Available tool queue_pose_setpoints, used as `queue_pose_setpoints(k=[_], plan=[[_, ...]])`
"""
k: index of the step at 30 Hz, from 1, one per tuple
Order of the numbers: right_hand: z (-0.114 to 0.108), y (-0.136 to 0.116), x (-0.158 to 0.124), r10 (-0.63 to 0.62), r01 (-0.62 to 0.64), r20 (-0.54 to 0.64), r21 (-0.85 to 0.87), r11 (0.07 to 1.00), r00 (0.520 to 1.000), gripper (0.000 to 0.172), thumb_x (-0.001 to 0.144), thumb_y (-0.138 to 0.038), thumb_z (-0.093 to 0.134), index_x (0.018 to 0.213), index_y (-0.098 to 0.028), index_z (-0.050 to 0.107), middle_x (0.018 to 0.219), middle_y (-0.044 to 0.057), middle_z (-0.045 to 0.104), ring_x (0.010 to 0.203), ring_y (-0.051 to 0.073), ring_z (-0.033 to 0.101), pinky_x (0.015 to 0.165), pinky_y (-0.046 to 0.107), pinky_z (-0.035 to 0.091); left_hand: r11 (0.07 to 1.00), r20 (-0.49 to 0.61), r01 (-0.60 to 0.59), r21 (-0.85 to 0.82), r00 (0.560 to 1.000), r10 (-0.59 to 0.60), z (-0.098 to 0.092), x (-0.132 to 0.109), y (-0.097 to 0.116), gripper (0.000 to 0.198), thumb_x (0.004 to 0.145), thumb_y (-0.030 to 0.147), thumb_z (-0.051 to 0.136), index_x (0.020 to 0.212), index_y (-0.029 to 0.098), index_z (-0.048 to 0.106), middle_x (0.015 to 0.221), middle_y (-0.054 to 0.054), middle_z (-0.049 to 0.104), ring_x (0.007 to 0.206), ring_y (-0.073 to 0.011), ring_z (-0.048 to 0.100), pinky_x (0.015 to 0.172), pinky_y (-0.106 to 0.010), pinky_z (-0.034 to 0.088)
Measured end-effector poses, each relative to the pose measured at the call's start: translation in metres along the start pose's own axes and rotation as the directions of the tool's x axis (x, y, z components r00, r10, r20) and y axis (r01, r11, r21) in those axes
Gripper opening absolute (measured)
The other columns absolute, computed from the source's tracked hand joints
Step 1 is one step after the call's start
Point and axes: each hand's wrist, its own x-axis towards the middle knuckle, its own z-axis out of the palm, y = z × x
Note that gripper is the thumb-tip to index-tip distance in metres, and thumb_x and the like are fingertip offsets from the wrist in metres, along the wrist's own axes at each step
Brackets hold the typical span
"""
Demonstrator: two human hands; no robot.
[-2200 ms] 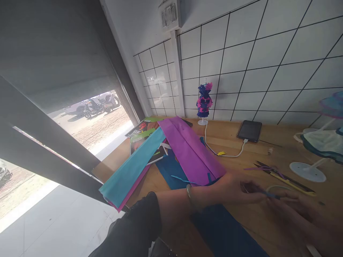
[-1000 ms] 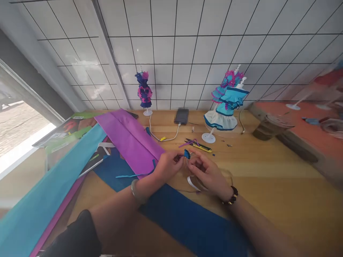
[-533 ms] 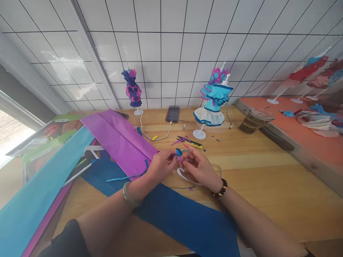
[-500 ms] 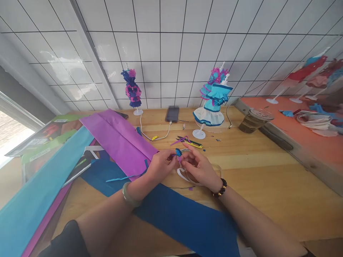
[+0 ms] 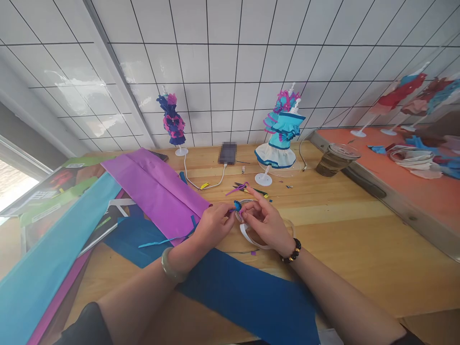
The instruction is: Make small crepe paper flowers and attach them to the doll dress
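Between my hands is a small blue ruffled piece, like a paper flower, with a bit of purple at its right. My left hand pinches it from the left, thumb against fingers. From the right, my right hand pinches the purple part, its index finger sticking out forward. Behind and under my right hand lies a roll of white tape or ribbon, partly hidden. Dark blue crepe-like sheet stretches beneath my forearms. A purple sheet lies beside my left hand, with a thin blue strip over it.
Scissors with purple handles and a yellow cutter lie just beyond my hands. Farther back stand small dressed forms, another dressed form, and a phone on a cable. A drink cup stands at right. Light blue sheet hangs left.
The view has shifted slightly, so everything sits a little farther left. My right fingers have moved a little at the purple part, which shows less; both hands stay at the blue piece.
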Motion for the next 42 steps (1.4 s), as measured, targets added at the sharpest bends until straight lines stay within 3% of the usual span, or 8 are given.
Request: queue_pose_setpoints(k=[21, 26, 34, 42], plan=[[-0.001, 0.003, 0.001, -0.019, 0.021, -0.063, 0.023, 1.000, 0.998, 0.078, 0.075, -0.022, 0.057, 0.138, -0.026, 0.012, 0.080, 0.001, 0.060, 0.068, 0.013, 0.056, 0.061, 0.028, 0.048, 1.000, -0.043, 0.010, 0.003, 0.999, -0.010, 0.002, 0.001, -0.002, 0.012, 0.075, 0.015, 0.051, 0.084, 0.019, 0.058, 0.072, 0.000, 0.064, 0.067, -0.0118, 0.058, 0.062, -0.024, 0.045], [0.000, 0.003, 0.001, 0.016, -0.012, -0.050, 0.079, 0.997, 0.999, 0.078, 0.073, -0.023, 0.060, 0.137, -0.030, 0.015, 0.093, 0.002, 0.058, 0.053, 0.007, 0.050, 0.054, 0.026, 0.047, 1.000, -0.037, 0.003, -0.002, 0.999, -0.003, 0.002, 0.000, -0.003, 0.014, 0.075, 0.015, 0.050, 0.086, 0.019, 0.058, 0.073, 0.000, 0.064, 0.067, -0.0117, 0.057, 0.063, -0.024, 0.045], [-0.001, 0.005, 0.002, 0.003, 0.000, -0.018, 0.170, 0.985, 1.000, 0.061, 0.078, -0.024, 0.054, 0.132, -0.031, 0.027, 0.101, 0.005, 0.053, 0.063, 0.009, 0.055, 0.064, 0.030, 0.048, 1.000, -0.026, 0.025, -0.018, 0.999, -0.025, 0.002, 0.000, -0.004, 0.013, 0.076, 0.016, 0.050, 0.086, 0.019, 0.058, 0.074, 0.001, 0.065, 0.067, -0.0116, 0.057, 0.063, -0.024, 0.044], [0.000, 0.009, 0.003, 0.024, -0.022, -0.013, 0.127, 0.992, 1.000, 0.068, 0.074, -0.025, 0.060, 0.133, -0.030, 0.027, 0.105, 0.006, 0.052, 0.064, 0.009, 0.054, 0.062, 0.028, 0.048, 0.999, -0.012, -0.028, 0.015, 1.000, 0.029, 0.003, -0.001, -0.004, 0.012, 0.078, 0.018, 0.048, 0.086, 0.019, 0.057, 0.076, -0.001, 0.065, 0.069, -0.0125, 0.057, 0.065, -0.026, 0.044]])
